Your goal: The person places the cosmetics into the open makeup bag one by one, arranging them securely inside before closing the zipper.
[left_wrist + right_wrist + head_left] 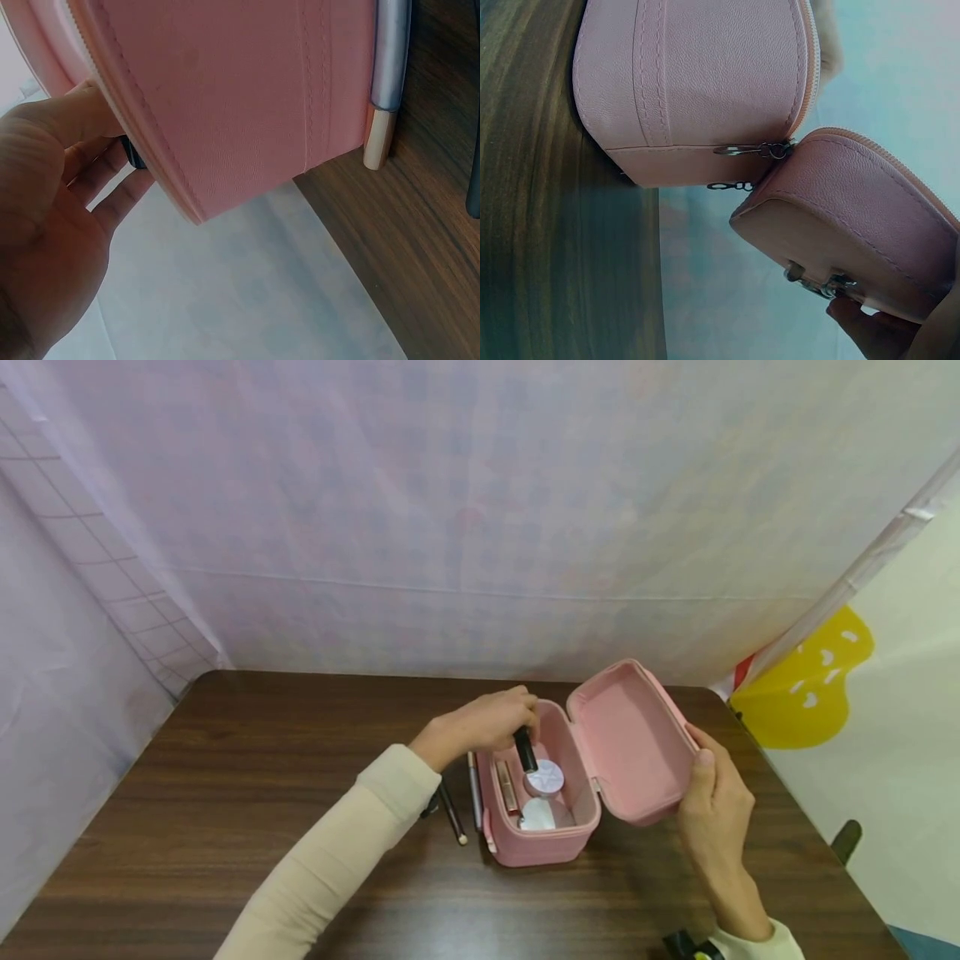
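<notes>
A pink zippered cosmetic case (540, 847) stands on the table with its lid (637, 743) swung out to the right. Over its mouth, my left hand (491, 720) pinches a black cylindrical tube (527, 750); in the left wrist view only a bit of its dark end (133, 152) shows past the rim. Inside lie a round pale container (544, 778), a slim gold-toned tube (507, 787) and a pale flat piece (537, 815). My right hand (716, 802) grips the lid's outer edge, thumb on the rim. Metal zipper pulls (739, 150) hang by the hinge.
Left of the case, a silver-grey stick with a wood-coloured end (388, 60) lies along its side. A dark brush-like stick (452, 812) lies further left, partly under my left forearm. Pale curtain (450, 527) hangs behind the brown table (262, 760).
</notes>
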Demonstrator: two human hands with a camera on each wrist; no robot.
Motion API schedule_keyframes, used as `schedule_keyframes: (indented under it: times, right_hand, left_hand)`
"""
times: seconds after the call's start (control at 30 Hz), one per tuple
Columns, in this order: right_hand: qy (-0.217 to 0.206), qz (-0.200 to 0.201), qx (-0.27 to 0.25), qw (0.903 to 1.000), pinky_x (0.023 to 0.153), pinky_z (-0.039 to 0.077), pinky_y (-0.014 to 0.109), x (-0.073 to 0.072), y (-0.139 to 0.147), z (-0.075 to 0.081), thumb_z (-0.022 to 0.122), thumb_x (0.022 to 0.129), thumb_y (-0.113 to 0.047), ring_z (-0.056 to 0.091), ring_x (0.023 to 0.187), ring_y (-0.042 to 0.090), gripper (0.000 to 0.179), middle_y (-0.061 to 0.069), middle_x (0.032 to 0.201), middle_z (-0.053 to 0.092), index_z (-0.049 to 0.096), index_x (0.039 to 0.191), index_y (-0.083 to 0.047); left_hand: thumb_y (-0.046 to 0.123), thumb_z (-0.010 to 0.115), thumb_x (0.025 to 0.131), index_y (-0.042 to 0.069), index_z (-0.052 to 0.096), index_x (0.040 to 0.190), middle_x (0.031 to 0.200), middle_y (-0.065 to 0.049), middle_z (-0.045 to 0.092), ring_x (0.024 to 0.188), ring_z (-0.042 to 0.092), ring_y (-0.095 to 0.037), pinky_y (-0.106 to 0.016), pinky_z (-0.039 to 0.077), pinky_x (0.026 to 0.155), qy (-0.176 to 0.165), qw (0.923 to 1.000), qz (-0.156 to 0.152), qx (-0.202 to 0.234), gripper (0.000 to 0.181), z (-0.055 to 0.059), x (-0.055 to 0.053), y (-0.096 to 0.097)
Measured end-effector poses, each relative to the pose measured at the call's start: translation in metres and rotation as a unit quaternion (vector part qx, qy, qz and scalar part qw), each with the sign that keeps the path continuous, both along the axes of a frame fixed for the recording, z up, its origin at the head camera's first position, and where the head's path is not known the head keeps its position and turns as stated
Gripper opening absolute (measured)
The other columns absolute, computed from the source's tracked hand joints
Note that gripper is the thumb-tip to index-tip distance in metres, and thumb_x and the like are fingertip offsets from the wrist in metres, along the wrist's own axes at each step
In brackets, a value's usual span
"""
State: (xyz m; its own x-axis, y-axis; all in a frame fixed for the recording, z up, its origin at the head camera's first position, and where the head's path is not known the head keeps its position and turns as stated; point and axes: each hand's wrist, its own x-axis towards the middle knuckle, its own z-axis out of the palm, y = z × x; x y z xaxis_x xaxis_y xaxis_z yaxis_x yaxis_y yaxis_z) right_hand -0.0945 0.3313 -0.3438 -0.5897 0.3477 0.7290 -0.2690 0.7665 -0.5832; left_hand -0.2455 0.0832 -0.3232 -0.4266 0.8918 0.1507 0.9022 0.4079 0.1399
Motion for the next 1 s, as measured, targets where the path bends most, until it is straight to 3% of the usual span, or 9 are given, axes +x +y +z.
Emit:
schedule_keyframes:
  times: [0.27, 0.5, 0.77, 1.0]
  right_hand:
    - [-0.003, -0.002, -0.002, 1.0000, 0.084, 0.035, 0.011, 0.000, 0.000, 0.000, 0.042, 0.100, -0.015, 0.053, 0.102, -0.003, 0.033, 0.015, 0.118, 0.064, 0.065, 0.124, -0.009]
    - [-0.004, -0.002, -0.001, 1.0000, 0.084, 0.035, 0.011, 0.000, 0.000, 0.000, 0.042, 0.100, -0.016, 0.052, 0.103, -0.004, 0.033, 0.015, 0.118, 0.064, 0.064, 0.124, -0.008]
    - [-0.006, -0.002, -0.002, 1.0000, 0.084, 0.035, 0.012, 0.000, 0.000, 0.000, 0.043, 0.100, -0.016, 0.053, 0.102, -0.003, 0.033, 0.014, 0.118, 0.064, 0.064, 0.124, -0.009]
    - [-0.005, 0.000, -0.005, 1.0000, 0.083, 0.035, 0.012, 0.001, 0.000, 0.000, 0.043, 0.100, -0.015, 0.053, 0.101, -0.003, 0.033, 0.013, 0.118, 0.064, 0.065, 0.124, -0.010]
  left_hand:
    - [-0.004, 0.067, 0.080, 0.021, 0.074, 0.094, 0.100, 0.004, 0.057, 0.097, 0.048, -0.012, -0.025, 0.045, 0.078, -0.030, 0.9987, 0.018, -0.037, 0.029, -0.003, 0.004, 0.005]
    - [-0.008, 0.067, 0.077, 0.022, 0.073, 0.079, 0.090, 0.008, 0.060, 0.092, 0.053, -0.009, -0.022, 0.043, 0.086, 0.018, 0.9979, -0.013, -0.061, 0.031, -0.010, 0.004, 0.011]
    - [-0.001, 0.068, 0.081, 0.027, 0.075, 0.083, 0.093, 0.009, 0.061, 0.091, 0.053, -0.009, -0.019, 0.045, 0.076, 0.029, 0.9934, 0.000, -0.111, 0.029, -0.016, 0.005, 0.017]
    - [0.001, 0.065, 0.085, 0.025, 0.073, 0.083, 0.093, 0.008, 0.062, 0.083, 0.054, -0.010, -0.023, 0.046, 0.066, 0.016, 0.9901, 0.005, -0.139, 0.025, -0.018, 0.008, 0.022]
